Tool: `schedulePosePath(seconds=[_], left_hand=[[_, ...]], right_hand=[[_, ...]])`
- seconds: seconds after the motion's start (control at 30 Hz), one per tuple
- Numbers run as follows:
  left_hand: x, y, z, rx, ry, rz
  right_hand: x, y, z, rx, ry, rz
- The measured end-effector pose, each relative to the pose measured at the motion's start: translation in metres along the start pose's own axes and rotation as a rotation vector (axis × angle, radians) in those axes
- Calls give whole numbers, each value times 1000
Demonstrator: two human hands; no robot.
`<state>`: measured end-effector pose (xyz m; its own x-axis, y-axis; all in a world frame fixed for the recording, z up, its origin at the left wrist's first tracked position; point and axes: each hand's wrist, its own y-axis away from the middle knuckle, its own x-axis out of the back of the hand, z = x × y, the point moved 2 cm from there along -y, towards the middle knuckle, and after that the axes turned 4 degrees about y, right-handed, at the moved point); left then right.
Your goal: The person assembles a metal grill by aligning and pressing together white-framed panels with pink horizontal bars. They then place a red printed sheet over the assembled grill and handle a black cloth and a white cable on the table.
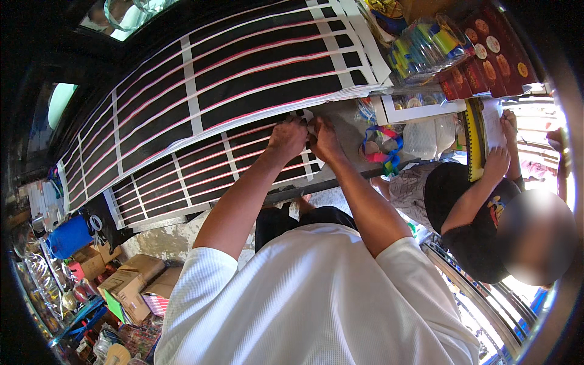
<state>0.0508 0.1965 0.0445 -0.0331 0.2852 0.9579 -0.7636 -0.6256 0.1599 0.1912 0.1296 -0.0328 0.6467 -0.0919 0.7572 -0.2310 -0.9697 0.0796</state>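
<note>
Both hands meet at the right end of a smaller black sheet (204, 163) crossed by white and red lines, which lies along the near side of the table. My left hand (288, 139) is closed, its fingers pinching the sheet's far right corner. Right beside it, my right hand (325, 141) is closed too, thumb and fingers at a white-edged bit of that corner. The fingertips are partly hidden, so the exact grip is hard to see. Just beyond lies a stack of larger sheets (243, 76) with the same lines, overlapping the smaller one.
Colourful ribbon rolls (383, 146) lie right of my hands, near a white frame (420, 111). Clear-wrapped goods (429, 52) and dark red boxes (505, 55) stand far right. A person (462, 207) at right holds a yellow-edged notebook (476, 143). Cardboard boxes (131, 283) sit lower left.
</note>
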Motion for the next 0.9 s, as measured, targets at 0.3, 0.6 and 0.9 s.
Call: schedulePosePath(seconds=[0.3, 0.6, 0.9], left_hand=[[-7, -4, -2, -58, -3, 33], [6, 1, -3, 15, 48, -55], [9, 8, -8, -31, 52, 33]], right_hand=[[13, 2, -14, 11, -13, 14], [20, 3, -21, -37, -78, 14], [14, 2, -16, 17, -35, 60]])
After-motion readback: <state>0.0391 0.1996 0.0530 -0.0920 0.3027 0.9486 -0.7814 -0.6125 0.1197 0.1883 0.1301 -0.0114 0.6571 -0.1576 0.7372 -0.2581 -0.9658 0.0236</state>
